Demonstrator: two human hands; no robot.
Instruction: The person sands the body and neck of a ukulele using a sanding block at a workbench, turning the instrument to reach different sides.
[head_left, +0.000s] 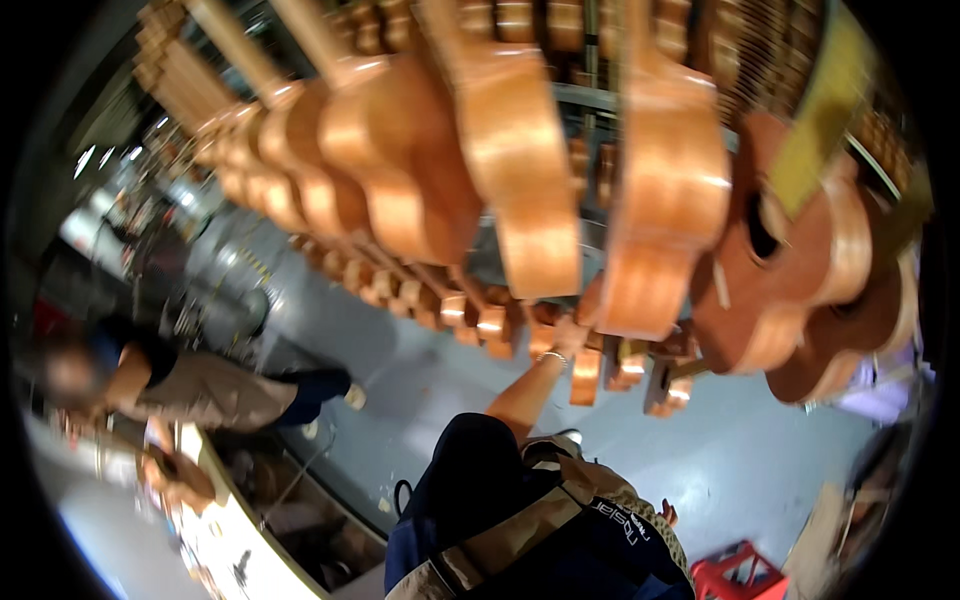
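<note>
- Guitar (665, 210) of glossy orange-brown wood was before me, neck end up, its curved side towards me.
- My left hand (573, 330) was at its lower left edge, a pale bracelet (553, 357) round the wrist; blur hid my fingertips, so I could not tell whether they were clamped on the wood or only laid against it.
- My right hand (668, 513) was well below the guitar, near my tan-and-blue apron (535, 525); so little of it showed that I could not tell whether its fingers were together or apart.
- Just left of the guitar was a neighbouring body (530, 180), with a row of others (395, 170) running further left.
- To its right was a browner body (738, 325) with a round soundhole.
- Far to its lower left, a co-worker (210, 390) was beside a pale-edged bench (260, 540).
- Well below it was a red stool (715, 580).
</note>
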